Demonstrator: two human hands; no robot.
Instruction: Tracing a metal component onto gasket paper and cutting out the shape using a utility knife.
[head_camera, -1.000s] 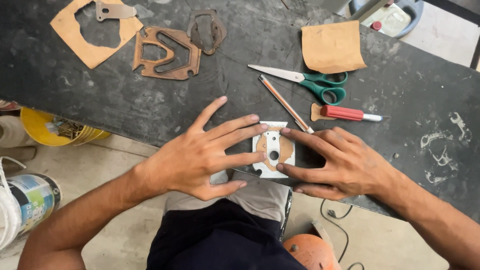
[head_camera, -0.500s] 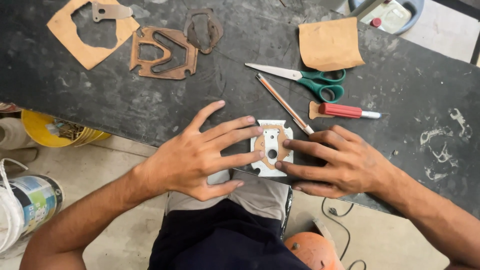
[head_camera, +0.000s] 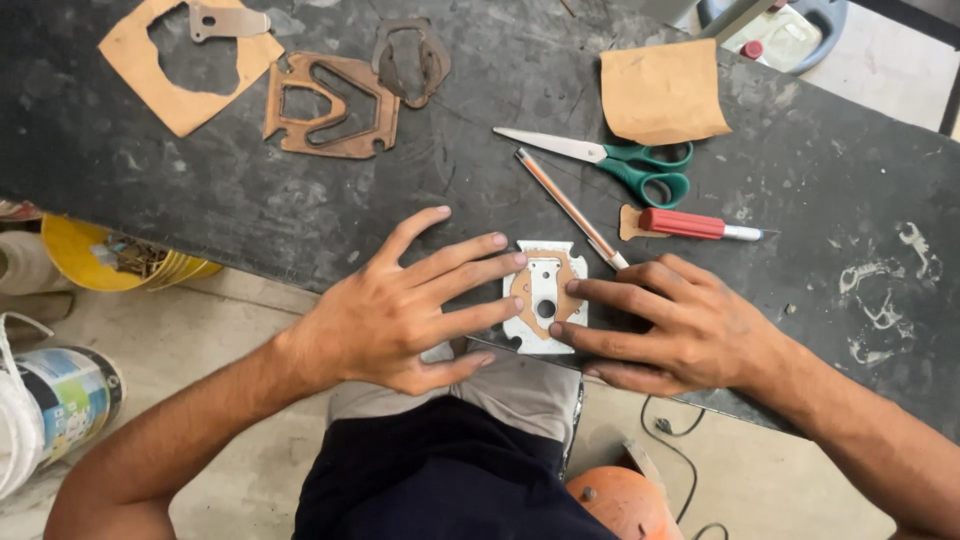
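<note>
Dark bench (head_camera: 250, 210), near edge: small white plate (head_camera: 543, 297) with tan gasket (head_camera: 524, 284) pinned flat under spread fingertips of left hand (head_camera: 400, 315) and right hand (head_camera: 690, 325), neither grip closed; best pressed evenly, holes aligned.

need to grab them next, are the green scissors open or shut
Shut. The green-handled scissors lie flat on the dark table, blades together in one point, loops side by side.

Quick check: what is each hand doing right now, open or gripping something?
Left hand: open, fingers spread flat, fingertips pressing the white metal plate with its brown gasket.
Right hand: open, fingertips pressing the same plate.
</note>
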